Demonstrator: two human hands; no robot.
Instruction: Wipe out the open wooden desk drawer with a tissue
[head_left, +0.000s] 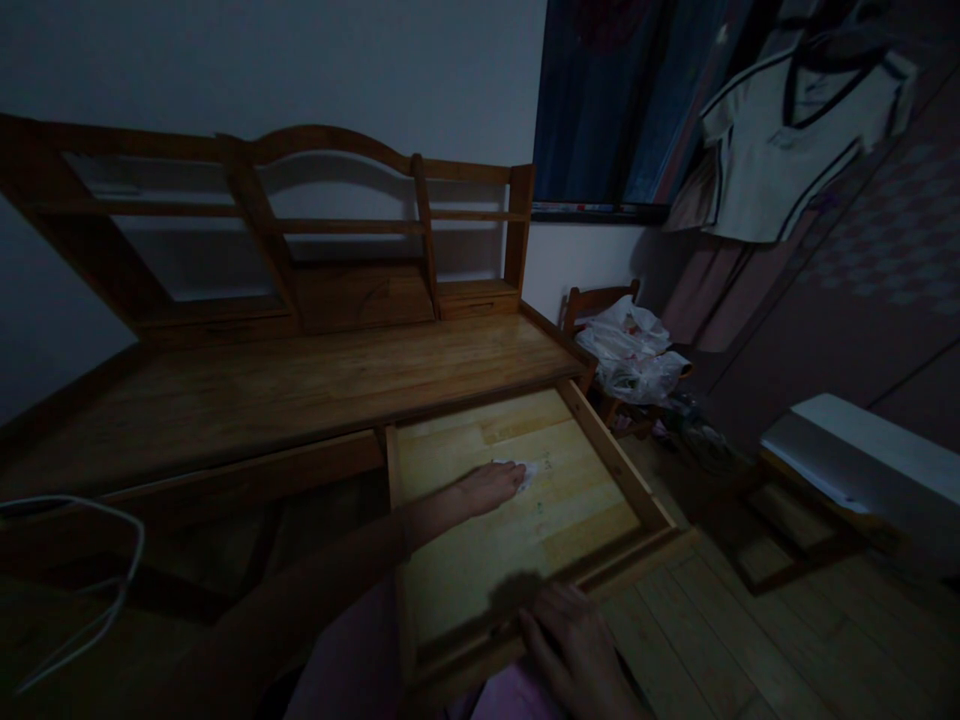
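Note:
A wooden drawer (457, 570) is pulled out from the desk (337, 375), with its pale bottom showing. My left hand (491, 487) reaches into it, its fingers pressed together on a small white cloth or tissue (530, 474) that lies flat against the drawer bottom. Small dark greenish marks (540, 508) show on the wood beside the cloth. My right hand (574, 640) is at the front board of the drawer, fingers over its top edge and thumb on the near side. Its shadow falls inside the drawer.
A shelf unit (337, 225) stands on the back of the desk. To the right, plastic bags (630, 345) sit on a wooden chair (600, 293). A stool (780, 520) bears a white and grey object (862, 450). A white cable (139, 545) loops at the left.

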